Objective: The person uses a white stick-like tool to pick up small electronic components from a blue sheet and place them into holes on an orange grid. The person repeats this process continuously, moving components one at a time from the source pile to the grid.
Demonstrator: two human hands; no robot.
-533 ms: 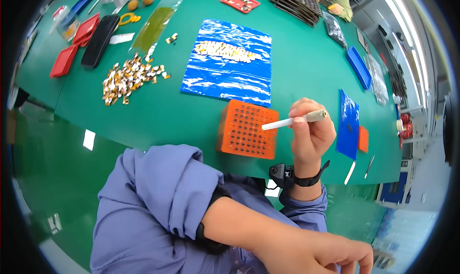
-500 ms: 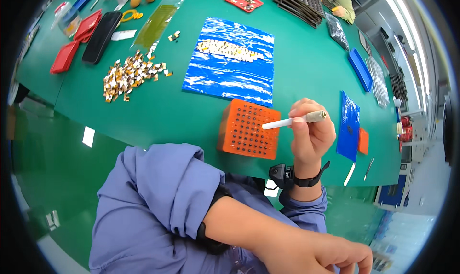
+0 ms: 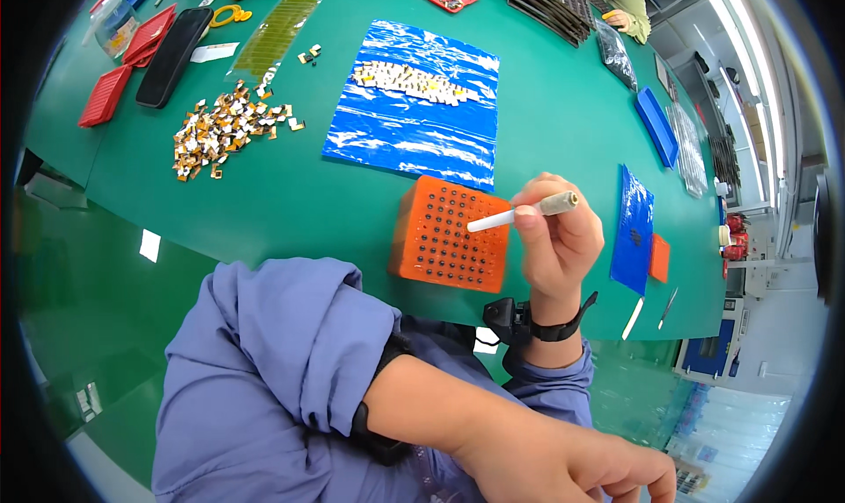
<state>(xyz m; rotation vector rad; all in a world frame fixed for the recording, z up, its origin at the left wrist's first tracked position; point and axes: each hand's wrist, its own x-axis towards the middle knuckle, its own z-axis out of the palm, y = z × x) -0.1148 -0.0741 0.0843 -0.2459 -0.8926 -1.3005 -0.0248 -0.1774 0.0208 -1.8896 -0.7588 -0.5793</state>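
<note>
The right grip (image 3: pixel 556 243) is closed around a white stick (image 3: pixel 491 220) that has a tan end. The thumb and fingers pinch it near the tan end. The white tip points left, over an orange block (image 3: pixel 406 234). I cannot tell if the tip touches the block. The block sits on the near side of a green desk (image 3: pixel 290 212), and its top has rows of little round holes, many with dark dots in them. A black band (image 3: pixel 563 327) is around the right wrist.

The left grip (image 3: pixel 581 468) is at the near edge, on the right, because the left arm lies across the front of the body. Its fingers bend down and are partly cut off, so I cannot tell if they have hold of anything.

Just past the block is a shiny blue sheet (image 3: pixel 414 129), with lots of small pale bits (image 3: pixel 414 82) heaped on its far half. To the left is a messy pile (image 3: pixel 216 133) of white and brown bits. Farther left are a long black case (image 3: pixel 176 58) and a red tray (image 3: pixel 106 96). On the right lie another blue sheet (image 3: pixel 629 257) and a small orange piece (image 3: pixel 659 258), side by side. At the far side is a stack of dark trays (image 3: pixel 550 6), near another person's hand (image 3: pixel 619 19).
</note>
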